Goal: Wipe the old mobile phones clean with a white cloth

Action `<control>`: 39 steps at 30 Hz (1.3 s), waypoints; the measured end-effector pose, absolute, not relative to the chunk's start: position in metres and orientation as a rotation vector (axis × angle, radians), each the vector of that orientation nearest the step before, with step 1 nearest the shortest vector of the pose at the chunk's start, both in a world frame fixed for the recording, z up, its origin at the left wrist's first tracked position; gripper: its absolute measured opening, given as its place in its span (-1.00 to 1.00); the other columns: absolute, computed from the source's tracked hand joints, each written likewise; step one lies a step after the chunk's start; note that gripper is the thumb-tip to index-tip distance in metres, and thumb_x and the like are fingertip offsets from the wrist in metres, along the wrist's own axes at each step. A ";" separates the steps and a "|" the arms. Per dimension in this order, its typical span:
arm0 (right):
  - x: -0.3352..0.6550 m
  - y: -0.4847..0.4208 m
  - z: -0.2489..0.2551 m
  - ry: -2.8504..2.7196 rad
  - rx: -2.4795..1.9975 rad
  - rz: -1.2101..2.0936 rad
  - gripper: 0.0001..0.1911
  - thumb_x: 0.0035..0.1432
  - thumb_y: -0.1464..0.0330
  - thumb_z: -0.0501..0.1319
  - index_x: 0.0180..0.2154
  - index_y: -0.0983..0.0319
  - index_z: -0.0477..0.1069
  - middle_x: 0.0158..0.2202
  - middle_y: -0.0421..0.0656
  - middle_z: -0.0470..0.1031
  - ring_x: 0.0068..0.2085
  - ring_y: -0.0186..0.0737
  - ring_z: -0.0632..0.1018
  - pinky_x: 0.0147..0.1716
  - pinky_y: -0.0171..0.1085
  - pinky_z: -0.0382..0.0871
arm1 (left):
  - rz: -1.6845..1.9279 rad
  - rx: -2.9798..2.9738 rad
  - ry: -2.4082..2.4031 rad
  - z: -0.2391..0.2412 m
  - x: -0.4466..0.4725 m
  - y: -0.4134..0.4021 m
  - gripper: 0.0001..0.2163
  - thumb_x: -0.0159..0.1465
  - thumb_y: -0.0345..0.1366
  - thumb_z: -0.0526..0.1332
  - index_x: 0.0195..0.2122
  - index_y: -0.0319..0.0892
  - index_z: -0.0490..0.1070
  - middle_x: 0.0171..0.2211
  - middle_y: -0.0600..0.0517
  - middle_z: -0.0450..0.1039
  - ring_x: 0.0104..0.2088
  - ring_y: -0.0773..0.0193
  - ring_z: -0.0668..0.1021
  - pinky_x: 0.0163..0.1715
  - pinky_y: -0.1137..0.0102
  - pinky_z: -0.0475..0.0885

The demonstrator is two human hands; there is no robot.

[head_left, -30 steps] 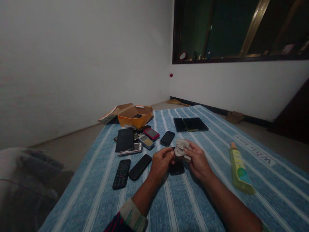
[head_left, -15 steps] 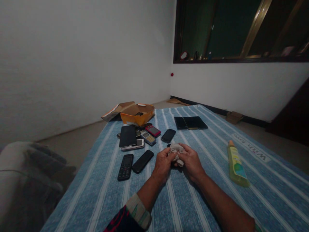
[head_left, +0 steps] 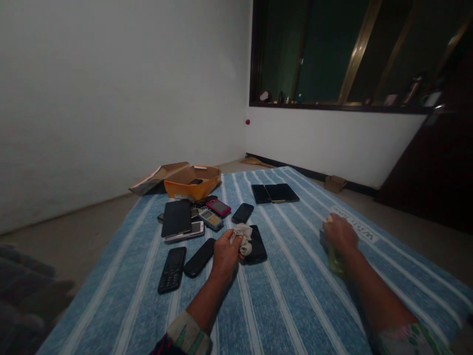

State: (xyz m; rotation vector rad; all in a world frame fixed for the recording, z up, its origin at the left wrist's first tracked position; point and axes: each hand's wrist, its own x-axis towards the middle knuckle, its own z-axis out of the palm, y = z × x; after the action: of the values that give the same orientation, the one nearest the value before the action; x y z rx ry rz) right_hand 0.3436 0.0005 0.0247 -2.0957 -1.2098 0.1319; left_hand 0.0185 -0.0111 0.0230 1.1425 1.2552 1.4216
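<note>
My left hand point(head_left: 226, 254) pinches a crumpled pale cloth point(head_left: 243, 239). Partly behind the cloth, a black smartphone point(head_left: 257, 246) lies tilted near those fingers; whether they also touch it I cannot tell. Over to the right, my right hand point(head_left: 340, 231) is closed around the upper part of a bottle of yellow-green liquid point(head_left: 335, 262), hiding most of it. Left of the cloth are a dark slim phone point(head_left: 199, 257) and a black keypad phone point(head_left: 172, 270). A small black phone point(head_left: 243, 213) rests just beyond the cloth.
Farther left sits a pile with a dark flat device point(head_left: 176, 218), a blue keypad phone point(head_left: 211, 219) and a red phone point(head_left: 219, 207). Behind it stands an open orange box point(head_left: 192, 190). Black flat devices point(head_left: 283, 193) lie at the far side of the blue striped cloth cover point(head_left: 295, 296).
My right hand has left the cloth and moved right onto the bottle. My left hand keeps the cloth, and the black smartphone shows more now. The view has turned slightly right.
</note>
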 end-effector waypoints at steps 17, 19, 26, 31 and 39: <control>0.315 0.013 0.039 -1.119 -1.340 0.901 -0.09 -0.25 0.28 0.44 0.20 0.26 0.29 -0.40 -0.23 0.51 -0.46 -0.20 0.53 -0.43 -0.20 0.43 | 1.429 1.278 1.327 0.009 0.014 -0.007 -0.65 0.08 -0.30 0.24 -0.11 -0.25 0.58 -0.35 -0.05 0.61 -0.49 0.23 0.56 -0.49 0.39 0.46; 0.291 0.009 0.048 -1.122 -1.201 0.964 -0.07 -0.29 0.31 0.47 0.19 0.23 0.30 -0.40 -0.26 0.50 -0.46 -0.24 0.52 -0.44 -0.25 0.40 | 1.443 1.301 1.339 0.008 0.014 -0.005 -0.67 0.09 -0.31 0.24 -0.12 -0.25 0.58 -0.30 -0.06 0.62 -0.34 0.14 0.61 -0.34 0.33 0.50; 0.218 -0.010 0.065 -1.483 -1.076 0.937 0.00 -0.19 0.32 0.42 0.30 0.17 0.11 -0.34 -0.27 0.50 -0.36 -0.25 0.52 -0.29 -0.23 0.41 | 1.501 1.275 1.354 0.011 0.011 -0.004 -0.68 0.12 -0.37 0.23 -0.09 -0.24 0.56 -0.22 -0.08 0.63 -0.19 0.09 0.63 -0.11 0.25 0.51; 0.191 -0.017 0.070 -1.666 -1.041 0.666 -0.23 -0.10 0.32 0.35 0.19 0.15 0.27 0.04 -0.08 0.47 -0.09 -0.10 0.55 -0.07 -0.14 0.43 | 1.564 1.282 1.405 0.013 0.007 0.001 -0.68 0.13 -0.40 0.25 -0.07 -0.22 0.55 -0.15 -0.08 0.62 -0.11 0.09 0.61 -0.03 0.24 0.48; 0.163 -0.017 0.064 -1.874 -0.991 0.346 -0.32 0.00 0.38 0.24 0.20 0.24 0.27 0.15 -0.03 0.43 0.13 -0.06 0.48 0.12 -0.16 0.37 | 1.638 1.238 1.407 0.019 0.002 0.004 -0.65 0.14 -0.39 0.28 -0.03 -0.24 0.53 -0.11 -0.08 0.62 -0.10 0.09 0.62 -0.02 0.25 0.48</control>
State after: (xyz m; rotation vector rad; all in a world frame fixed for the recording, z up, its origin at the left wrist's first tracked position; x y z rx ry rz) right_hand 0.1632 -0.0170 0.0639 -0.9906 -1.8744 0.3465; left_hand 0.0020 0.0035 0.0192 1.2376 1.4074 1.6382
